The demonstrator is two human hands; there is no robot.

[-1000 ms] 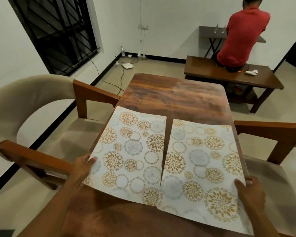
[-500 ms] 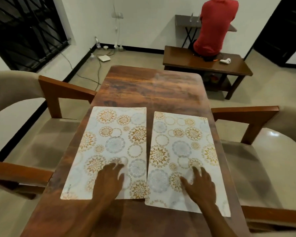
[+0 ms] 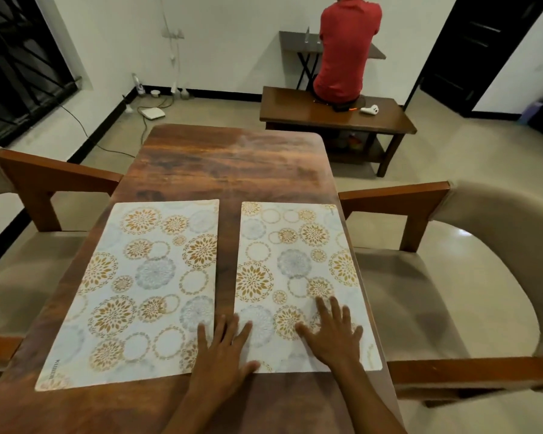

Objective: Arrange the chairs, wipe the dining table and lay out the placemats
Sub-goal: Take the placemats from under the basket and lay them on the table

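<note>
Head view, left hand, right hand on placemats, fingers spread flat, edge print perhaps a brand

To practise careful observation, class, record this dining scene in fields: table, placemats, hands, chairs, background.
Table: dark brown wooden dining table.
Placemats: white rectangular left placemat and right placemat, gold and grey floral circles, lying flat side by side, a strip of wood between.
Hands: left hand flat, fingers spread, spanning the gap at both mats' near corners; right hand flat on the right placemat's near end.
Chairs: beige cushioned wooden left armchair and right armchair flank the table.
Background: person in a red shirt sits on a low wooden bench, back turned.
</note>
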